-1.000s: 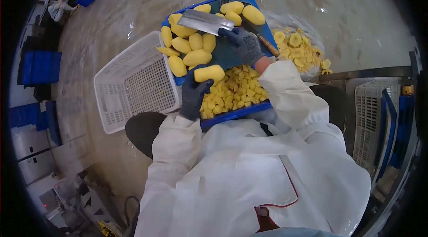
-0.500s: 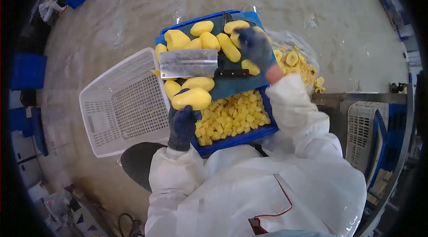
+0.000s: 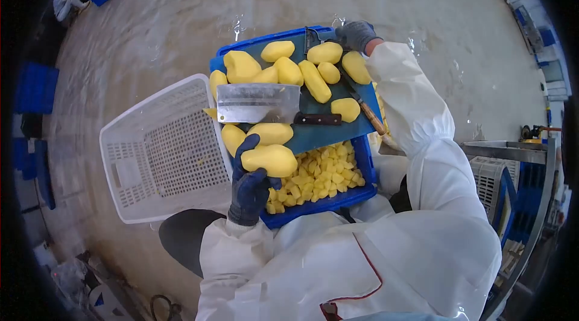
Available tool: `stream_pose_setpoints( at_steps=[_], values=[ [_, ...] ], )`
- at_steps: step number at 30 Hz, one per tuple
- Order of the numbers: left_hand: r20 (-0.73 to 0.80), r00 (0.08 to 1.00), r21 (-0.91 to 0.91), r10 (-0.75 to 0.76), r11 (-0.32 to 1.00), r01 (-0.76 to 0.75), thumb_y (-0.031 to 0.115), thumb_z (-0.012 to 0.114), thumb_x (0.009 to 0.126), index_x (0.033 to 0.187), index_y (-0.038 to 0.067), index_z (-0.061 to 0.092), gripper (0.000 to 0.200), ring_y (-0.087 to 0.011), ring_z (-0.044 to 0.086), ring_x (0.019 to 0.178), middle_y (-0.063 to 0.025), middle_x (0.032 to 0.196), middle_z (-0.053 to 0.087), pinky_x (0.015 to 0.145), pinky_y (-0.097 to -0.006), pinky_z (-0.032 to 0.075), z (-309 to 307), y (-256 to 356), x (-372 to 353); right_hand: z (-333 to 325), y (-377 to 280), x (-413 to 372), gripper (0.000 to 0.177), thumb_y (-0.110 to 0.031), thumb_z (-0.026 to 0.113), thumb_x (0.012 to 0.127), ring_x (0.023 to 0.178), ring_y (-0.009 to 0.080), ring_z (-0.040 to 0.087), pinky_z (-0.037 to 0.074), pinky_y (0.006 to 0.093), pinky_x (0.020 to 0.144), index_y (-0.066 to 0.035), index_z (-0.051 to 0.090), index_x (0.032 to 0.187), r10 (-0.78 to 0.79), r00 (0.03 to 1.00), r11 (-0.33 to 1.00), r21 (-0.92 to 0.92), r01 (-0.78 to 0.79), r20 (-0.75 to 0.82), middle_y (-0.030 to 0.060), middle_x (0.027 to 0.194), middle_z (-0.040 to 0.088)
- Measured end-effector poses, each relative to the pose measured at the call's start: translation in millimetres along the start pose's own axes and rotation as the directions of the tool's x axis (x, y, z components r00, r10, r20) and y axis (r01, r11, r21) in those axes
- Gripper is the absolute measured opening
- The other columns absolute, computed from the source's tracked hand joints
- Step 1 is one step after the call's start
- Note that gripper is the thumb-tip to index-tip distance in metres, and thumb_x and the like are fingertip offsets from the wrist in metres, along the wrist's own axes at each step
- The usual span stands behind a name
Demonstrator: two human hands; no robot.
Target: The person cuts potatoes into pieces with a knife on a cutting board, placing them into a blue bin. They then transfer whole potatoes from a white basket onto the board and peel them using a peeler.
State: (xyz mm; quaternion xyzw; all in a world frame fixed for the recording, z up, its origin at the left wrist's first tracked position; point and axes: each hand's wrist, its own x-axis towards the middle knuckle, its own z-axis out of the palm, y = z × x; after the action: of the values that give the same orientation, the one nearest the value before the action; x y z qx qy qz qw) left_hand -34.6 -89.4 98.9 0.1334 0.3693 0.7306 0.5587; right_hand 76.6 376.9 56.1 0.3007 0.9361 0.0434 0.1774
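Head view. The grey-gloved right hand (image 3: pixel 356 34), holding the broad steel cleaver (image 3: pixel 256 102) a second ago, has left it flat on the green cutting board (image 3: pixel 332 134) and now sits at the far corner of the blue plastic crate (image 3: pixel 319 203); its grip cannot be told. The blue-gloved left hand (image 3: pixel 250 187) stays closed around a peeled yellow potato (image 3: pixel 274 160) just below the blade, so cutting is paused.
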Motion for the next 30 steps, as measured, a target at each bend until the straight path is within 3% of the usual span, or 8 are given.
stream_pose_setpoints(
  at_steps=[3,11,15,22,24,25,28,30],
  values=[
    [0.015,0.999,-0.019,-0.046,0.999,0.047,0.015,0.066,0.084,0.142,0.009,0.036,0.065,-0.0237,0.064,0.092,-0.0159,0.119,0.057,0.065,-0.0306,0.056,0.3,-2.1,-2.5,4.9,9.1,-1.6,0.030,-0.029,0.062,0.078,0.097,0.0325,0.067,0.052,0.0520,0.079,-0.015,0.071,0.103,-0.042,0.999,0.984,0.174,0.043,-0.010,0.0129,0.102,0.070],
    [-0.034,0.999,0.065,-0.022,0.998,0.025,0.013,0.069,0.083,0.135,0.007,0.042,0.059,-0.0276,0.063,0.097,-0.0138,0.119,0.057,0.069,-0.0357,0.057,-2.6,-15.3,-2.4,9.2,0.3,19.2,0.025,-0.027,0.069,0.071,0.087,0.0331,0.067,0.052,0.0444,0.076,-0.014,0.067,0.093,-0.111,0.977,0.992,-0.085,0.096,-0.185,0.0121,0.093,0.068],
    [0.020,0.998,0.079,-0.058,0.995,0.056,0.015,0.071,0.080,0.132,0.007,0.043,0.059,-0.0277,0.062,0.096,-0.0141,0.117,0.058,0.075,-0.0387,0.056,-1.8,-14.5,-2.2,-7.1,9.6,-3.4,0.019,-0.029,0.062,0.080,0.081,0.0323,0.066,0.050,0.0476,0.077,-0.017,0.067,0.092,0.016,0.864,0.998,0.062,0.018,-0.504,0.0092,0.090,0.067],
    [0.106,0.984,-0.031,-0.142,0.989,0.146,0.022,0.069,0.081,0.141,0.007,0.037,0.070,-0.0271,0.058,0.108,-0.0125,0.127,0.053,0.089,-0.0409,0.051,34.3,-10.8,-3.8,-20.2,37.3,-131.6,0.025,-0.033,0.058,0.090,0.090,0.0348,0.065,0.053,0.0419,0.077,-0.017,0.069,0.105,0.444,0.641,0.807,0.590,0.016,-0.625,0.0113,0.102,0.069],
    [0.220,0.965,-0.112,-0.145,0.979,0.173,0.010,0.067,0.085,0.141,0.008,0.035,0.065,-0.0289,0.056,0.114,-0.0121,0.133,0.050,0.093,-0.0463,0.050,39.6,-17.7,1.3,-44.5,24.7,-199.2,0.029,-0.025,0.065,0.091,0.081,0.0205,0.071,0.055,0.0303,0.072,-0.005,0.067,0.111,0.422,0.674,0.803,0.595,0.033,-0.607,0.0119,0.095,0.071],
    [0.228,0.962,-0.141,-0.151,0.972,0.186,0.010,0.066,0.086,0.142,0.008,0.034,0.064,-0.0285,0.055,0.116,-0.0115,0.134,0.049,0.094,-0.0471,0.050,48.1,-22.0,0.5,-53.6,13.5,-227.6,0.025,-0.015,0.063,0.092,0.080,0.0152,0.069,0.055,0.0283,0.073,-0.001,0.066,0.112,0.527,0.747,0.521,0.849,0.094,-0.406,0.0102,0.095,0.071],
    [0.294,0.940,-0.141,-0.175,0.964,0.224,0.009,0.065,0.088,0.141,0.009,0.036,0.061,-0.0245,0.053,0.117,-0.0081,0.130,0.051,0.093,-0.0450,0.051,66.7,-46.3,15.5,-63.9,4.8,-305.8,0.025,-0.008,0.062,0.089,0.084,0.0151,0.069,0.056,0.0293,0.074,0.001,0.066,0.113,0.490,0.801,0.172,0.939,0.297,-0.343,0.0089,0.102,0.071],
    [0.337,0.922,-0.061,-0.189,0.973,0.222,0.009,0.066,0.087,0.140,0.009,0.038,0.060,-0.0228,0.054,0.116,-0.0070,0.128,0.051,0.091,-0.0428,0.052,92.5,-57.6,20.4,-68.9,-1.5,-351.6,0.026,-0.003,0.059,0.090,0.083,0.0157,0.067,0.056,0.0292,0.076,0.004,0.063,0.115,0.481,0.798,0.110,0.928,0.355,-0.362,0.0098,0.105,0.069]
  ],
)
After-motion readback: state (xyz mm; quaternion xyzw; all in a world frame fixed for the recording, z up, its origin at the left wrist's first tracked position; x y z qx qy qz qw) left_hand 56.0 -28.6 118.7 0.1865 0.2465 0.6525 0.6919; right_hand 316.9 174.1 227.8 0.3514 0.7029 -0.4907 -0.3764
